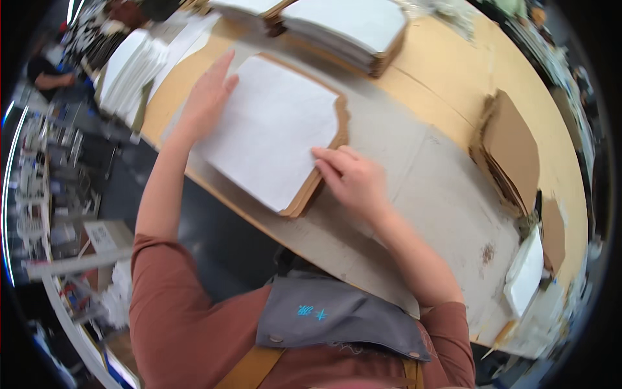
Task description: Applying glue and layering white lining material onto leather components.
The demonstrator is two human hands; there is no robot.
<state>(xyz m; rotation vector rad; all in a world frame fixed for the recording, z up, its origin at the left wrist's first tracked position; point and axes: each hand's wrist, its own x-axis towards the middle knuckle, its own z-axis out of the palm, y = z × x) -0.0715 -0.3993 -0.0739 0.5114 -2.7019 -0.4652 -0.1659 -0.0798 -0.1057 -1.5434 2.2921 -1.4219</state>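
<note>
A stack of white sheets over brown paper pieces (269, 123) lies at a slant on the grey-topped table in front of me. Along its left edge rests my left hand (208, 97), open, with the fingers stretched toward the far corner and slightly blurred. My right hand (355, 180) is at the stack's right edge, its fingers drawn together with the fingertips on the rim of the top white sheet. How many layers sit between its thumb and fingers cannot be made out. Brown layers stick out beyond the white along the right side.
Thick stacks of white-topped pieces (350, 26) stand at the far edge. A pile of brown card pieces (508, 152) lies on the right, with a white folded piece (525, 272) nearer me. More white sheets (133, 71) sit at far left. A person (55, 79) is beyond.
</note>
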